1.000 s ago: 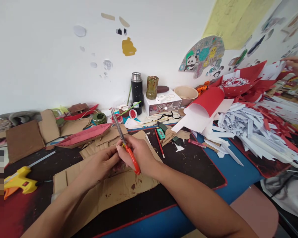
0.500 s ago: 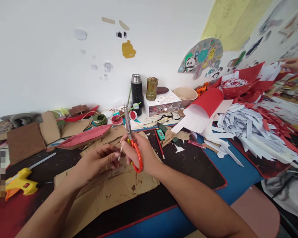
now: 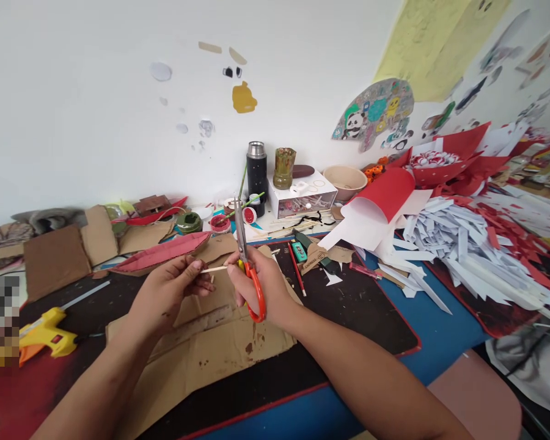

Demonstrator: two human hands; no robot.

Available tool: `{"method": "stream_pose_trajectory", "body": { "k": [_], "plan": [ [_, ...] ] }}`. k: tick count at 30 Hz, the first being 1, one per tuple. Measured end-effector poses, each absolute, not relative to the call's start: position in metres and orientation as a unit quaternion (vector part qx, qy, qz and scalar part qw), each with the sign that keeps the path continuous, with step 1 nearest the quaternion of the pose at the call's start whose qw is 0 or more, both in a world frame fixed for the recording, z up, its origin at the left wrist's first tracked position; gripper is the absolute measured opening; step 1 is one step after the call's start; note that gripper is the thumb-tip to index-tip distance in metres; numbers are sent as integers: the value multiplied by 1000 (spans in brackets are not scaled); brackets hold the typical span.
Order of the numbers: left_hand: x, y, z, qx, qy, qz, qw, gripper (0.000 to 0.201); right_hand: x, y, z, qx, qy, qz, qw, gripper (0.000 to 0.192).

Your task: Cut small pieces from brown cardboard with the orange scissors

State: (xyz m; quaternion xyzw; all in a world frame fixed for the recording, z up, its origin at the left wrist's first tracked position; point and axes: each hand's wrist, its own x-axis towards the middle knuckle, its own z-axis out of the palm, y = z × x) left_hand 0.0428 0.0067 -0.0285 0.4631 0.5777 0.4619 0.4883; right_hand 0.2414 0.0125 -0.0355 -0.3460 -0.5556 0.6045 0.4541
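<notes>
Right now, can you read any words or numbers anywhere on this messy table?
Nothing reads clearly.
Brown cardboard tag: dark print, too small to read.
Teal eraser: markings, blurred.
Panda sticker collage on the wall: pictures only, any lettering too small.
Scissors in the right hand: no visible text.

Single head cam, looking forward-down, close above left hand (image 3: pixel 167 293) and right hand (image 3: pixel 261 287); far edges probably distorted.
</notes>
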Motion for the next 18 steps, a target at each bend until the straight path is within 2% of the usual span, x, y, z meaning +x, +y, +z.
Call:
{"method": "stream_pose_trajectory", "body": {
  "k": [6, 12, 18],
  "plan": [
    [41, 1, -22, 575, 640, 422, 287, 41, 242, 14, -35, -354, -560, 609, 437, 22],
    [46, -8, -13, 596, 638, 420, 249, 30, 247, 19, -33, -370, -579, 611, 392, 24],
    [45, -11, -10, 611, 652, 405, 192, 30, 247, 17, -46, -357, -625, 598, 354, 25]
  ]
}}
